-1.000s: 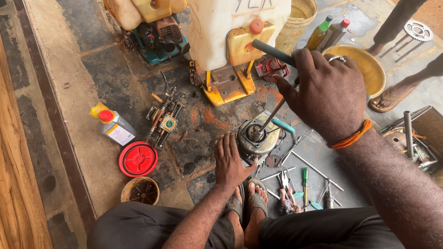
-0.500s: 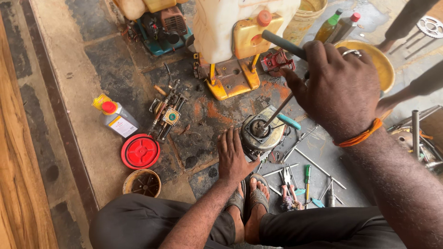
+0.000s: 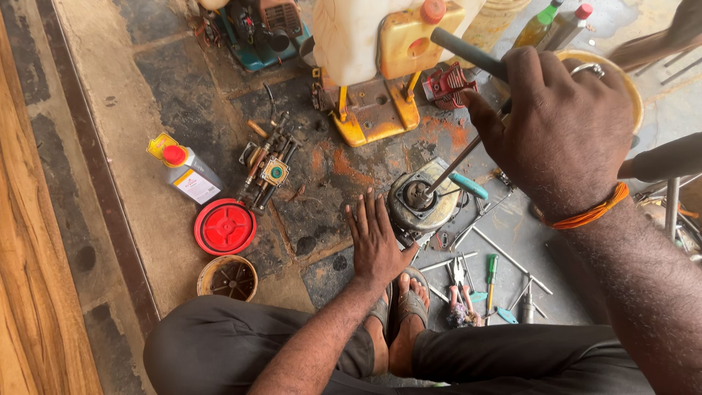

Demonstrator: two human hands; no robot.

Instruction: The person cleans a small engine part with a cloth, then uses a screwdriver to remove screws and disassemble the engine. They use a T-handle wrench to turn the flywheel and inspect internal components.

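Right hand [image 3: 559, 132] raised, one wrench [image 3: 457, 157], two bottles [image 3: 552, 25]

The right hand [image 3: 563, 135] has risen and drawn nearer the camera, its grip carrying the T-handle wrench [image 3: 457, 157] higher, while the view has drifted so the small engine part [image 3: 420, 201] sits further right and lower.
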